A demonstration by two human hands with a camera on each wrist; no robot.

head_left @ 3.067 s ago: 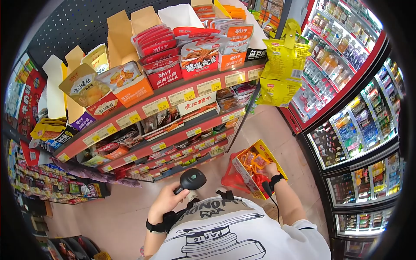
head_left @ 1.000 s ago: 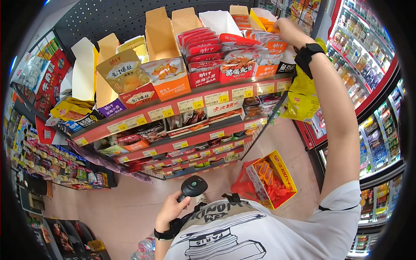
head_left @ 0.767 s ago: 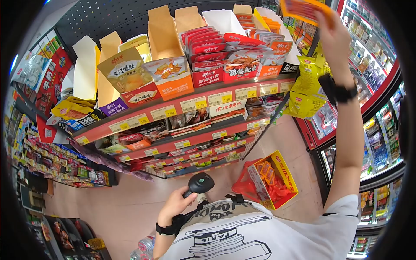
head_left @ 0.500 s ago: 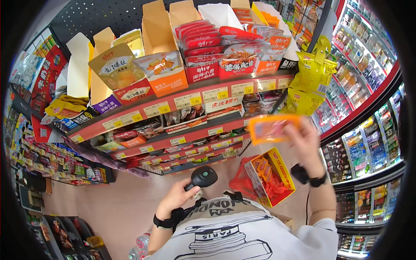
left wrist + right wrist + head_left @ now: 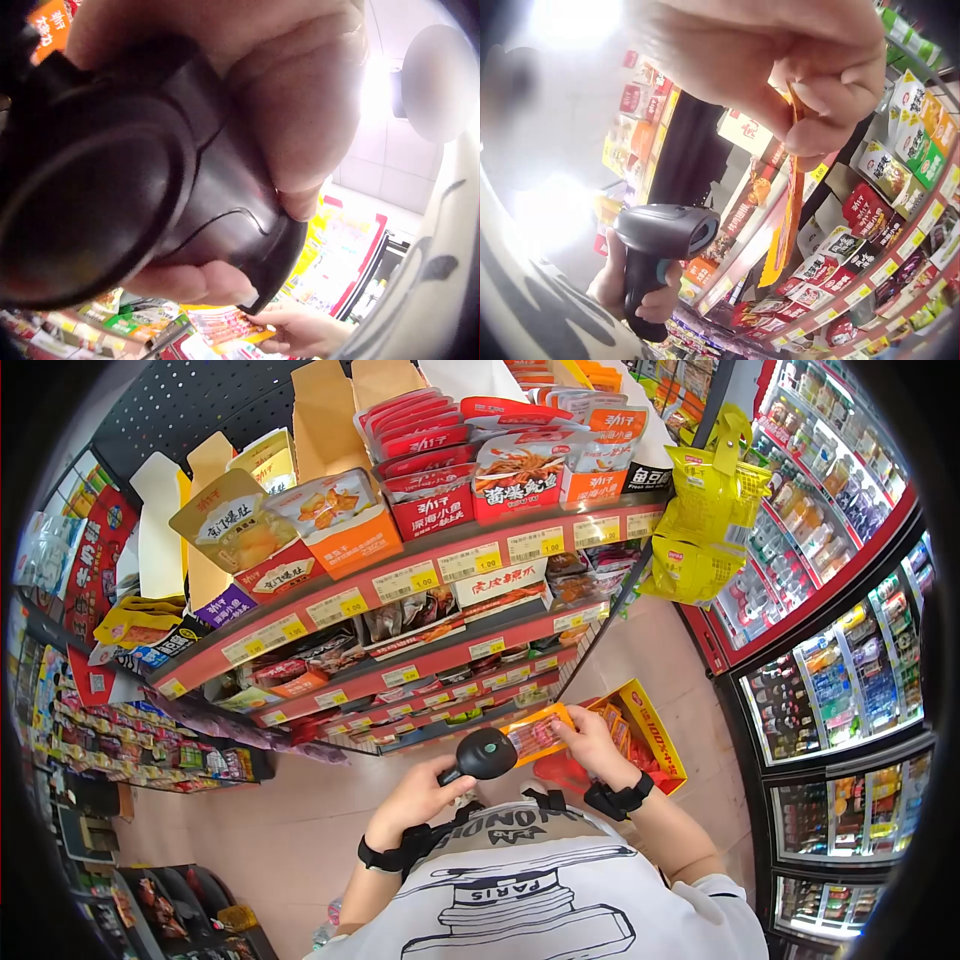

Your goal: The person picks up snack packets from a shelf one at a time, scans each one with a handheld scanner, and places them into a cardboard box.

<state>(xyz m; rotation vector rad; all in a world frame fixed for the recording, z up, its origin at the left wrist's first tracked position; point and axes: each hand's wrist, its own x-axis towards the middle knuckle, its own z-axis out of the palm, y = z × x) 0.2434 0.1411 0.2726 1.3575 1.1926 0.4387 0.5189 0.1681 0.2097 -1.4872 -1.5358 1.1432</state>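
My left hand (image 5: 415,797) grips the handle of a black barcode scanner (image 5: 486,754) in front of my shirt. In the left wrist view the scanner (image 5: 90,202) fills much of the frame, with fingers wrapped round it. My right hand (image 5: 592,745) pinches an orange snack packet (image 5: 535,735) by its right end, just in front of the scanner head. Seen edge-on in the right wrist view, the packet (image 5: 784,225) hangs between thumb and fingers, and the scanner's window is turned toward it. Behind my right hand, a yellow carton (image 5: 655,735) of orange packets is partly hidden.
A tiered snack shelf (image 5: 400,582) with price tags and opened display boxes stands ahead. Yellow bags (image 5: 715,495) hang at its right end. Lit drink fridges (image 5: 835,710) line the right side. A red plastic bag (image 5: 560,772) lies beside the carton.
My right hand has gone from the carton up to the top shelf's right end, then come down with an orange packet to the scanner. My left hand has kept hold of the scanner.
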